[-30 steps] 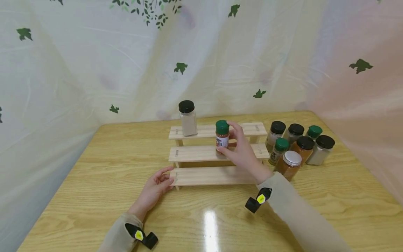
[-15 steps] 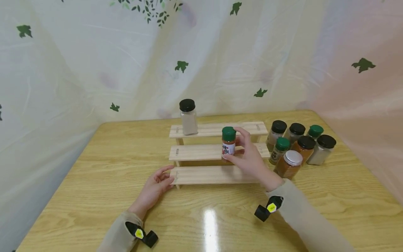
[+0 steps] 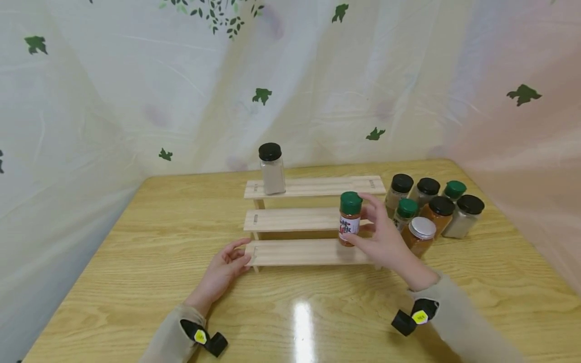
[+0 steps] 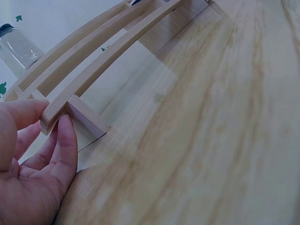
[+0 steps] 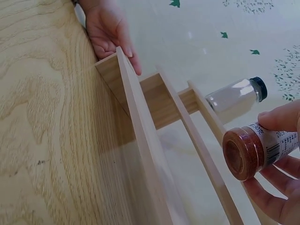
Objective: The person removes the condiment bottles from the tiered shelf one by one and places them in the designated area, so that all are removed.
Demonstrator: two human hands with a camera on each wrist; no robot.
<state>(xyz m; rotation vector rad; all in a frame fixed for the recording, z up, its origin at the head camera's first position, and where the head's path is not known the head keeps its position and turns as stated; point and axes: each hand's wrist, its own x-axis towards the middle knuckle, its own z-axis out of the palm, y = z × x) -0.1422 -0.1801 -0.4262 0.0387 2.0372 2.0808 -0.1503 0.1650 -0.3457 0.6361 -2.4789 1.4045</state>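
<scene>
My right hand (image 3: 385,244) grips a small spice jar (image 3: 350,222) with a green cap, red-brown contents and a white label. The jar is upright, over the right part of the lowest step of a three-tier wooden rack (image 3: 295,254). Seen from the right wrist, the jar's base (image 5: 238,157) hangs free of the boards. My left hand (image 3: 223,269) pinches the left end of the lowest board, with fingers above and below it in the left wrist view (image 4: 47,159). On the top step's left end stands a tall clear jar (image 3: 272,174) with a black lid and pale contents.
Right of the rack, several spice jars stand close together, among them a silver-lidded jar (image 3: 421,236), a green-capped jar (image 3: 454,189) and a black-lidded jar (image 3: 460,219). A pale curtain (image 3: 317,75) with leaf prints hangs behind the wooden table (image 3: 136,282).
My right hand has carried the green-capped jar from over the middle step, rightward and toward me, to over the lowest step. My left hand stays on the board's end.
</scene>
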